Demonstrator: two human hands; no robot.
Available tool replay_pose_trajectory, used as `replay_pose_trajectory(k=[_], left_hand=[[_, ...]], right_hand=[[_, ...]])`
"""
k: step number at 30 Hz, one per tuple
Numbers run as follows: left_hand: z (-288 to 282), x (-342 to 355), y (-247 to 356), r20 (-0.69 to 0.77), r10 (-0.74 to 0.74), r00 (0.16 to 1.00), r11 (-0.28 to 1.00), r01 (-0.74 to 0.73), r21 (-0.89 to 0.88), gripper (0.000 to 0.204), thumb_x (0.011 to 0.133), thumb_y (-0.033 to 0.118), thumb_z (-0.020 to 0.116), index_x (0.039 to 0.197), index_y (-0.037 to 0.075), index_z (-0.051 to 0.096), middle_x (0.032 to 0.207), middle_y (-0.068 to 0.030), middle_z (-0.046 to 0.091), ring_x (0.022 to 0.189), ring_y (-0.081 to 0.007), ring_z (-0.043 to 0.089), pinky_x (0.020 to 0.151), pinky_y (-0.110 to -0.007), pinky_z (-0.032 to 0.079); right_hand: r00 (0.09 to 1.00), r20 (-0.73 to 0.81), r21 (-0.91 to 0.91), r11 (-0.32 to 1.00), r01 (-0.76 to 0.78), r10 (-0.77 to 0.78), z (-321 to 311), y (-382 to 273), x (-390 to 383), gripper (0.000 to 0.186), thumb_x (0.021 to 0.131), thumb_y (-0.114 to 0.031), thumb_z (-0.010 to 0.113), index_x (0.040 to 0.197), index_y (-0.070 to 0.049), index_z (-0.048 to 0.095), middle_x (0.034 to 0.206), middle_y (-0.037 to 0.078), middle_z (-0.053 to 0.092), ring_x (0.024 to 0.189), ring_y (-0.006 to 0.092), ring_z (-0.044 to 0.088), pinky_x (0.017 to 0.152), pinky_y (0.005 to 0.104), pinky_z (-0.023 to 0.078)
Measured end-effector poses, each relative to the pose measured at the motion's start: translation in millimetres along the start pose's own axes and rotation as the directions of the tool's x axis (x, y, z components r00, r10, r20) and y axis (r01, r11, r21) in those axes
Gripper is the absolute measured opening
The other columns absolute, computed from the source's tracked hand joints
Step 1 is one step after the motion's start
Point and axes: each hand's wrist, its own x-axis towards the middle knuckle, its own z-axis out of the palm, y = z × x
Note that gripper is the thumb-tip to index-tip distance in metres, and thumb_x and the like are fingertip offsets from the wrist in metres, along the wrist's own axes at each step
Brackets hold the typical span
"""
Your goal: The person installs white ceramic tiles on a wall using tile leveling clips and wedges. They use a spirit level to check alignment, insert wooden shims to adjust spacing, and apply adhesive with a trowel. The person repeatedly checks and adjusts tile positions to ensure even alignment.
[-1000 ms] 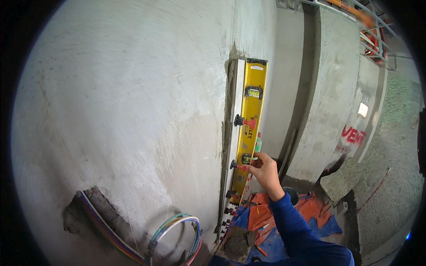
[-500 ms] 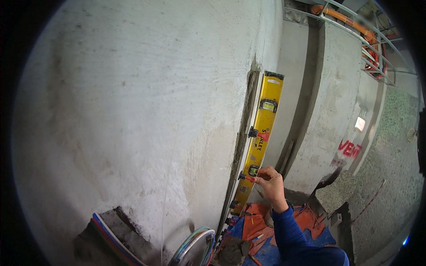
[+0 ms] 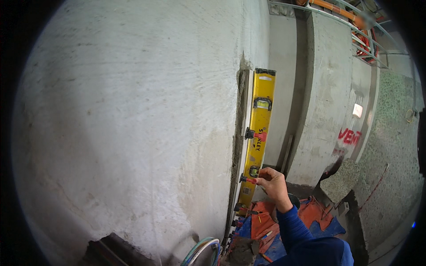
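Observation:
A yellow spirit level (image 3: 258, 119) stands upright alongside a pale strip (image 3: 246, 106) at the edge of a plastered wall (image 3: 133, 111). Black-and-red clamps (image 3: 249, 133) sit along the strip, over the level. My right hand (image 3: 275, 188), in a blue sleeve, is closed on the red handle of a lower clamp (image 3: 250, 181), with thumb and forefinger beside the level's lower vial. My left hand is not in view.
Coiled coloured conduits (image 3: 199, 252) poke from a chased hole at lower left. Orange and blue sheets (image 3: 314, 210), with tools and mortar, lie below. A concrete column (image 3: 326, 88) and speckled wall (image 3: 390, 133) stand right. Orange pipes and metal trays (image 3: 337, 9) run overhead.
The view has shifted slightly, first right and down in the picture, then back somewhat left. My right hand stays at the lower clamp; the level stays beside the strip.

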Motion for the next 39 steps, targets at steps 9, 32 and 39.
replay_pose_trajectory(k=[9, 32, 39], left_hand=[[3, -2, -3, 0.019, -0.005, 1.000, 1.000, 0.005, -0.001, 0.027, 0.101, 0.026, 0.059, 0.094, 0.000, 0.064, 0.116, -0.0200, 0.058, 0.102, -0.0315, 0.055, 0.093, -0.048, 0.046], [2, 2, -6, 0.017, 0.008, 1.000, 1.000, -0.008, -0.022, 0.027, 0.101, 0.026, 0.059, 0.096, 0.000, 0.065, 0.116, -0.0201, 0.059, 0.102, -0.0315, 0.056, 0.093, -0.048, 0.046], [-17, 3, -5, -0.022, 0.009, 1.000, 1.000, -0.009, 0.005, 0.028, 0.101, 0.027, 0.058, 0.096, 0.000, 0.065, 0.116, -0.0201, 0.059, 0.102, -0.0315, 0.056, 0.093, -0.048, 0.046]], right_hand=[[1.000, -0.009, -0.066, 0.998, -0.016, 0.015, 0, -1, -1, 0.028, 0.089, -0.006, 0.082, 0.112, 0.004, 0.070, 0.097, 0.005, 0.077, 0.087, 0.0089, 0.067, 0.075, 0.0257, 0.055], [0.999, -0.045, -0.171, 0.985, 0.008, -0.016, 0, 1, -1, 0.029, 0.086, -0.004, 0.084, 0.111, 0.005, 0.072, 0.097, 0.011, 0.079, 0.088, 0.0126, 0.073, 0.077, 0.0296, 0.059], [0.998, -0.036, -0.148, 0.988, 0.046, -0.052, 0, 0, 1, 0.029, 0.086, -0.003, 0.083, 0.111, 0.006, 0.072, 0.096, 0.012, 0.079, 0.089, 0.0141, 0.075, 0.079, 0.0305, 0.060]])
